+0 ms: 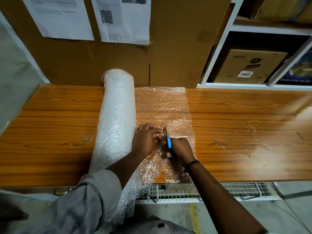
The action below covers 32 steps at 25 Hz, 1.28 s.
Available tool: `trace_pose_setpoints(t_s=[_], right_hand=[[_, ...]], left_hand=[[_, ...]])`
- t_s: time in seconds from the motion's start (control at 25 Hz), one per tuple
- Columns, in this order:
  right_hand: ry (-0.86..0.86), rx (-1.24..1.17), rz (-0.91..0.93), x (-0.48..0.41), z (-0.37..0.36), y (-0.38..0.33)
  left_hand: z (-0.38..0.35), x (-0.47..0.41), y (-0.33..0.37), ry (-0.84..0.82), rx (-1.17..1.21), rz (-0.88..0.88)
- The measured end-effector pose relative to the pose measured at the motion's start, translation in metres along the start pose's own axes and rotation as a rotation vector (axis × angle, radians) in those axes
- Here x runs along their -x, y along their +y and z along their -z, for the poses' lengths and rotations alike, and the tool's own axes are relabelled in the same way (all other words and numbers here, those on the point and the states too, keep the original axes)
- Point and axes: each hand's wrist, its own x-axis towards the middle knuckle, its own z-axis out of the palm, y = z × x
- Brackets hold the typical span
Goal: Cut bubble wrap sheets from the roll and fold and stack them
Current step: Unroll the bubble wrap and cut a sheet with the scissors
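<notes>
Scissors (168, 138) with blue handles are in the right hand (181, 148), fingers closed around the handles, blades pointing away from the person and partway into the unrolled bubble wrap sheet (164, 105). Whether the blades are open or shut I can't tell, they're seen edge-on. A dark band sits on the right wrist.

Left hand (145, 140) is just left of the blades, fingers pinched on the sheet right beside the cut line, touching the wrap. Both hands are close together, nearly touching at the scissors.

Bubble wrap roll (116, 115) lies on the wooden table (236, 132), axis running front to back, far end against the cardboard panel (177, 48) at the back. Sheet runs off the roll to the right, flat on the table. Near the front edge the wrap is already split: the strip left of the cut is bunched and hangs over the table's edge under the left forearm, the piece on the right lies flat under the right wrist.

Left sleeve (94, 191) is grey, rolled to the elbow.

Background: two printed papers (121, 19) pinned on the cardboard, one with a QR code. White shelf unit (224, 39) to the right holds a cardboard box (248, 66) marked RED. Wire mesh tray (228, 190) sits below the table's front edge.
</notes>
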Motion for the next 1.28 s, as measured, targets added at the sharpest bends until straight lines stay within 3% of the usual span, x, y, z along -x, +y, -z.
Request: trace_pose_setpoints(t_s=[0.32,0.76,1.04,1.28], right_hand=[[0.005,0.175,0.052,-0.008,-0.002,0.007],[-0.043,-0.035,-0.016,-0.016,-0.005,-0.005],[-0.061,0.095,0.009,-0.02,-0.005,-0.007],[-0.087,-0.076,-0.016,-0.025,-0.006,-0.016]], left_hand=[[0.0,0.001,-0.002,0.003,0.041,-0.007],[-0.004,0.001,-0.006,0.032,0.046,-0.03],[-0.005,0.003,-0.007,0.049,0.069,-0.026],[-0.002,0.004,-0.003,0.059,0.067,-0.045]])
